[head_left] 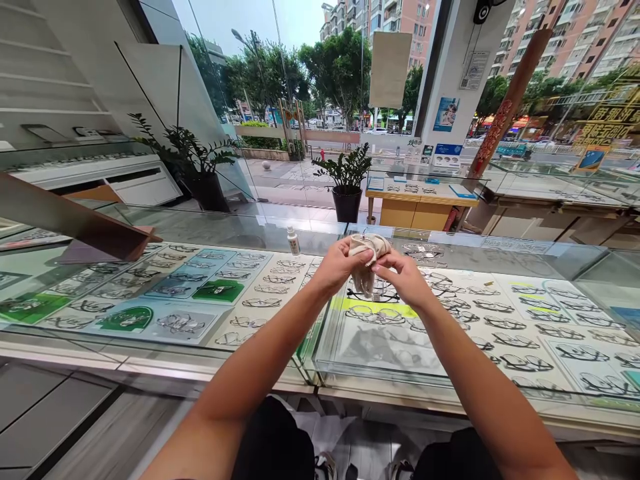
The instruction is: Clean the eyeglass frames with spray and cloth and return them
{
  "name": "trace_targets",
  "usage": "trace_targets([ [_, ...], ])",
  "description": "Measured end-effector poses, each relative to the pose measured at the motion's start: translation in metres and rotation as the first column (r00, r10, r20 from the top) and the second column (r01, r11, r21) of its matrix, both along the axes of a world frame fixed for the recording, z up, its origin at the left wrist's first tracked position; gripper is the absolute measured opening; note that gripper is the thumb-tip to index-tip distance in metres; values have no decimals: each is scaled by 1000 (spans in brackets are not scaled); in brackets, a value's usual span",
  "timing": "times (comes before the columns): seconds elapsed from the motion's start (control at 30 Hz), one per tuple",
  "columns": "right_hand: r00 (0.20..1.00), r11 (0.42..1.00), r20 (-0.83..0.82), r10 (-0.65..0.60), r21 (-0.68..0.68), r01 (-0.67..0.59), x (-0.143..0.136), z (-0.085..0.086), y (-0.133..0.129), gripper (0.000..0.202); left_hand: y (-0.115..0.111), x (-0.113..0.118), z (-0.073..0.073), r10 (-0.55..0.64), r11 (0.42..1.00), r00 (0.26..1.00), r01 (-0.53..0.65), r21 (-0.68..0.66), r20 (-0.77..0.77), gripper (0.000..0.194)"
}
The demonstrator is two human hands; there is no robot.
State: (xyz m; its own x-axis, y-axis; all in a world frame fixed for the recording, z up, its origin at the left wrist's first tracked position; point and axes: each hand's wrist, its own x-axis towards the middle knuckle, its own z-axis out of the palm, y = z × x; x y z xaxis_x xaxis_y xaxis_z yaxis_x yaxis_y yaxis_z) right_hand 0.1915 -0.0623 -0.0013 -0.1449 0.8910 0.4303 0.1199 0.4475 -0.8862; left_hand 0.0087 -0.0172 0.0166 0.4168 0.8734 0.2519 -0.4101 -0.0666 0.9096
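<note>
A crumpled beige cleaning cloth (379,245) is bunched between both my hands, above the glass counter. My left hand (337,267) pinches its left side, thumb laid across the front. From the right, my right hand (401,272) grips the lower edge with thumb and fingers. A thin dark wire-like piece shows at the top of the cloth; whatever is folded inside is mostly hidden. Just left of my hands, a small white bottle (293,242) stands upright on the glass. Under the glass, directly below my hands, lie eyeglasses (376,314) on a yellow strip.
The glass display counter (320,365) runs across the view with many rows of eyeglasses inside. A brown slanted board (75,220) rises at the left. A potted plant (347,200) and a wooden display table (420,212) stand beyond the counter, near the window.
</note>
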Motion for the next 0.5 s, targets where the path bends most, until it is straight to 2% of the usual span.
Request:
trace_targets([
  [0.23,996,994,75,-40,107,32,-5,0,-3,21,0,7,-7,173,978,985,-170,124,-18,53],
  [0.37,999,998,-20,-45,49,46,-3,-4,2,27,8,0,-4,122,984,988,-108,141,-94,64],
  [0.5,974,990,-173,-144,-28,141,7,-9,13,28,22,-15,1,75,995,988,-65,75,-136,67],
])
